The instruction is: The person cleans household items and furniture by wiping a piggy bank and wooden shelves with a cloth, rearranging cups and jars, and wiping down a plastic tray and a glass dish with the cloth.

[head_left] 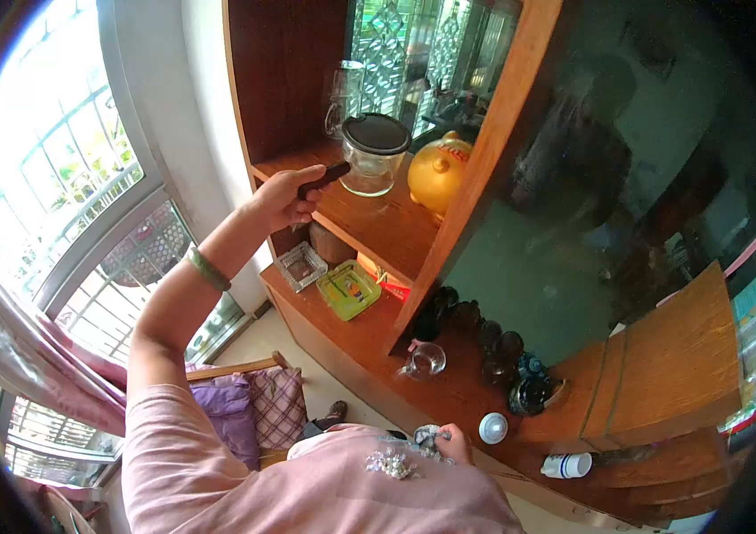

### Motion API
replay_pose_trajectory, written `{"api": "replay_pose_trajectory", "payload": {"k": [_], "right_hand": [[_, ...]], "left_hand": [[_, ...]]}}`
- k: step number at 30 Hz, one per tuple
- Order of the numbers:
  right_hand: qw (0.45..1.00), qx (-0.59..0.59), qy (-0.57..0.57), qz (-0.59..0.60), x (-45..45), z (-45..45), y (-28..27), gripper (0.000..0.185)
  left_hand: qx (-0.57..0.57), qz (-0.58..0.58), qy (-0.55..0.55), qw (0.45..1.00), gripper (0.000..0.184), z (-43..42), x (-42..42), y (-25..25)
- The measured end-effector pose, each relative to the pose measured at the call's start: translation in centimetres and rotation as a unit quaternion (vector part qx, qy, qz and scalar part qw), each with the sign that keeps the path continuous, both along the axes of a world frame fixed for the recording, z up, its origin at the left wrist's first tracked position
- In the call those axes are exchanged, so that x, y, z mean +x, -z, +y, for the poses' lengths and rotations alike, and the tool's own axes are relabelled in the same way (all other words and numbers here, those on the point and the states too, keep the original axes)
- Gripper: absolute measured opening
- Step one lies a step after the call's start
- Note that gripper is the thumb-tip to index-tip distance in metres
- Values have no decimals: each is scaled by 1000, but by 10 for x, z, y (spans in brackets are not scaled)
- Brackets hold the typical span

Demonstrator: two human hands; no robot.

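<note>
In the head view, the left hand (291,199) is closed around the dark handle (324,180) of a clear glass pot with a black lid (372,169). The pot is on a reddish-brown wooden shelf (382,233), between a clear glass jug (347,86) and a shiny golden round ornament (436,176). The right hand (458,445), by the pink shirt (333,481), is curled around a crumpled grey cloth (429,436). A yellow-green rectangular tray (348,290) lies on the lower shelf (333,331), beside a square glass dish (301,266).
</note>
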State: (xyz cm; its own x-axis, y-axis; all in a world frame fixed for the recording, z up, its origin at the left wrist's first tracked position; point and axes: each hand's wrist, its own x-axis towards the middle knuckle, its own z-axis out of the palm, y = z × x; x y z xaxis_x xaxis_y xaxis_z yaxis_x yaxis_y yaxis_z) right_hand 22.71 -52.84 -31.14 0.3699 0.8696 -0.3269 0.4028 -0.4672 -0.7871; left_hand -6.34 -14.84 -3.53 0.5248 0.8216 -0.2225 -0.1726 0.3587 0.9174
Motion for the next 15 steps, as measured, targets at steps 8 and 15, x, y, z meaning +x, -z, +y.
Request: {"api": "replay_pose_trajectory", "payload": {"k": [8, 15], "right_hand": [[995, -49, 76, 30, -16, 24, -19, 20], [994, -28, 98, 38, -24, 30, -21, 19]], "left_hand": [[-10, 25, 23, 999, 29, 61, 8, 9], [-53, 26, 55, 997, 27, 119, 9, 17]]}}
